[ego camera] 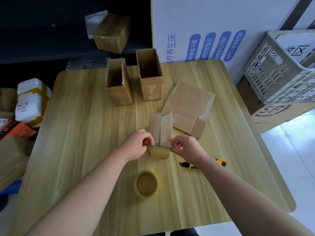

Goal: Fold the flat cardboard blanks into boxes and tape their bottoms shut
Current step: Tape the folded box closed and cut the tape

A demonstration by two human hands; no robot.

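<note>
As a person works at a wooden bench (85, 133), both hands meet at the near edge of a small cardboard box (161, 128) that stands near the middle of the bench with its closed flaps turned up. The left hand (139, 143) and right hand (185, 145) each close a fingertip grip on one end of a short strip of tape (159, 146), which is stretched across the box's near edge. A seam runs lengthwise down the upturned face; whether clear tape already covers it is hard to tell.

Two folded boxes, one (119, 92) beside the other (151, 89), stand open-topped at the far side of the bench and look finished. One flat blank (189, 106) lies just right of the box in hand, not yet folded. A yellow-edged tape roll (157, 183) sits on the bench near the person, and a yellow-and-black utility knife (187, 165) lies partly under the right forearm.

By this showing the job is past halfway: two boxes are made, a third is at its taping and may need only this strip pressed down, and one blank is left to fold and seal.
</note>
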